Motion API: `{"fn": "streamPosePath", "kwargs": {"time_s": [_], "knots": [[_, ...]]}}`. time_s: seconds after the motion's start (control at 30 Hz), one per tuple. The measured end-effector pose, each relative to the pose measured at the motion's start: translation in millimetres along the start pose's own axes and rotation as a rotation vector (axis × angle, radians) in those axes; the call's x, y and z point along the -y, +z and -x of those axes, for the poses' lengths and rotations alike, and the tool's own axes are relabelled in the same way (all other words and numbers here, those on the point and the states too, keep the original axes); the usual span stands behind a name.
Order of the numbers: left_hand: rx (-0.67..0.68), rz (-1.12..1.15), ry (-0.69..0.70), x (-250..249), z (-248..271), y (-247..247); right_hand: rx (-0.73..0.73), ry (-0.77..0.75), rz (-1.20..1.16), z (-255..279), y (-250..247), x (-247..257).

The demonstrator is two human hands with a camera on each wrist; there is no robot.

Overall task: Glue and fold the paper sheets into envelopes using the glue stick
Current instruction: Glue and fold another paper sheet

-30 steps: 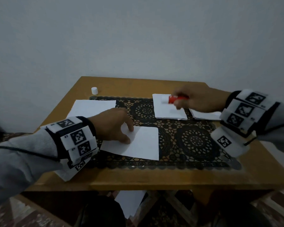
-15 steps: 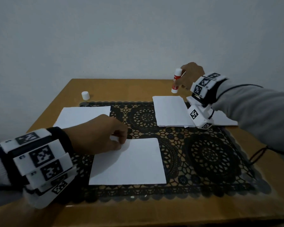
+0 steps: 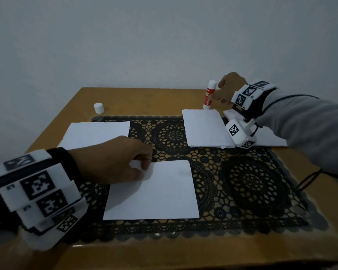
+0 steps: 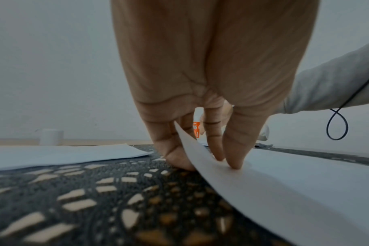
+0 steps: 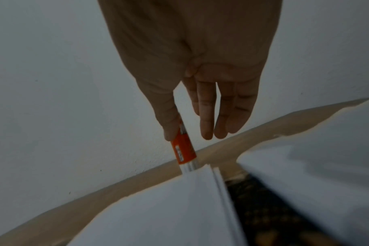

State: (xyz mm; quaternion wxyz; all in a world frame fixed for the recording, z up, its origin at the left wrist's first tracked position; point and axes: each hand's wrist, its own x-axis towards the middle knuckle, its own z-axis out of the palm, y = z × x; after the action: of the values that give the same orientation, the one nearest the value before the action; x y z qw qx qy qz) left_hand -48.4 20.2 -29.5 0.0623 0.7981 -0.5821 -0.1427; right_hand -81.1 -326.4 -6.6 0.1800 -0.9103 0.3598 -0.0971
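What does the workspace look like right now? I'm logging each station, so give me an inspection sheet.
Surface: wooden table with a black lace mat.
Job's things: near sheet on the mat; second sheet far left; folded stack far right; glue stick upright, uncapped, behind the stack.
Clutter: white cap alone on the table.
Grippers: left hand pinches the near sheet's lifted corner; right hand has fingers straight, thumb against the glue stick.
Cables: thin black cord looped at the right sleeve.
Surroundings: plain pale wall.
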Motion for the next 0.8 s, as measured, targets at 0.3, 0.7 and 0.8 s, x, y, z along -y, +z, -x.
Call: {"fn": "streamPosePath", "kwargs": {"time_s": [0.3, 0.7, 0.8], "knots": [[-0.041, -0.055, -0.098, -22.1, 9.5, 3.2, 0.123, -0.182, 0.335, 80.6, -41.6, -42.8], [0.032, -0.137, -0.178, -36.5, 22.7, 2.7, 0.296, -0.527, 0.774, 138.1, -35.8, -70.8], [0.025, -0.132, -0.168, -36.2, 24.9, 3.7, 0.268, -0.514, 0.726, 133.7, -31.3, -74.6]]}}
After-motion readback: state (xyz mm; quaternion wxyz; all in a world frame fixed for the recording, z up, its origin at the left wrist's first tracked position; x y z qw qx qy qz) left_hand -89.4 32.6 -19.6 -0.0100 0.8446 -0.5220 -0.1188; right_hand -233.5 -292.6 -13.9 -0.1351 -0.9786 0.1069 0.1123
